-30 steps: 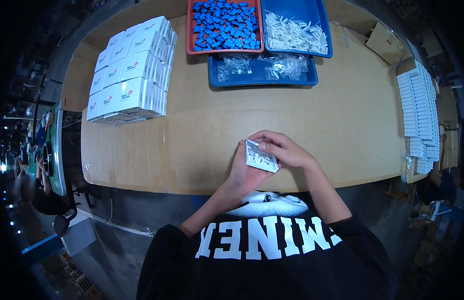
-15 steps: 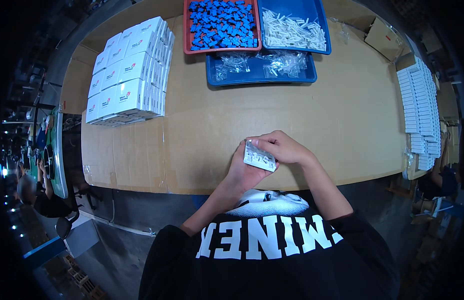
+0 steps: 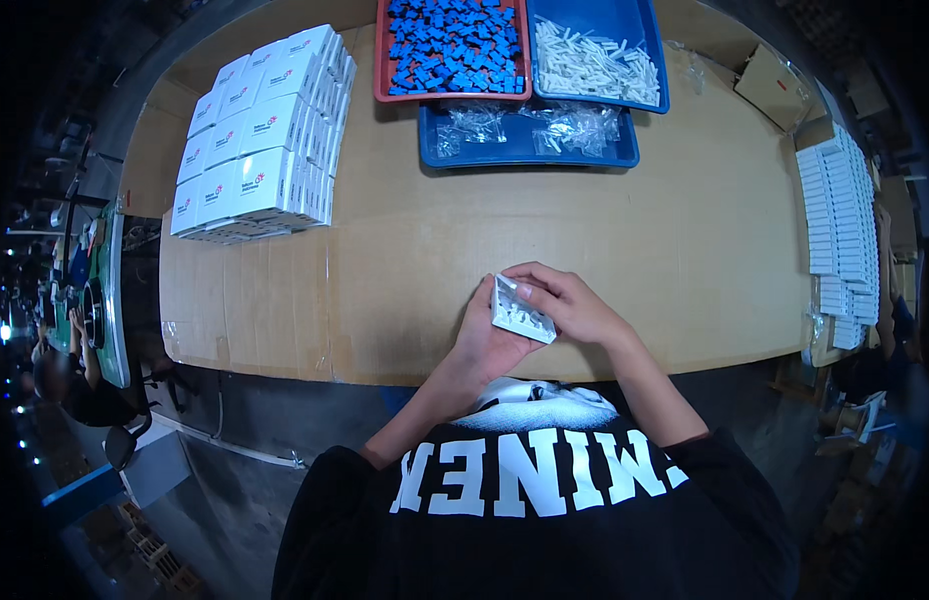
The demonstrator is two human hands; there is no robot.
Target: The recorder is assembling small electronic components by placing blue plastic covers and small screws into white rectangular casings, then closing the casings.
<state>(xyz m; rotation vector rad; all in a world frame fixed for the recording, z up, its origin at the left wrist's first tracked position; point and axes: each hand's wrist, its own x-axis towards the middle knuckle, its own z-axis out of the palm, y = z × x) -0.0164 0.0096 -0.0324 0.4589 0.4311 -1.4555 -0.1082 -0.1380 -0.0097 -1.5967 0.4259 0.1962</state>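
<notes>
Both hands meet at the near edge of the table (image 3: 405, 270), just in front of the person's chest, and between them they hold a small white box (image 3: 523, 312). The left hand (image 3: 485, 340) cups the box from below and from its left side, fingers curled up around it so that the palm faces the box; the hand is half closed, wrapped on the box rather than clenched. The right hand (image 3: 575, 305) comes over from the right, its fingers bent down on the top and far edge of the box, its thumb against the near side, so it too is closed on the box. The box is tilted, its open face turned up toward the camera, and small pale pieces show inside, too small to tell apart. It hovers just above the table's near edge, well apart from everything else. At the far edge of the table stands a red tray (image 3: 383, 60) full of blue parts (image 3: 455, 45), and touching it on the right a blue tray (image 3: 657, 60) of white parts (image 3: 595, 65). In front of these two lies a second blue tray (image 3: 525, 155) with clear bags (image 3: 575, 128). At the far left corner sits a block of stacked white cartons (image 3: 255, 140). Along the right edge runs a row of flat white packs (image 3: 835, 220).
</notes>
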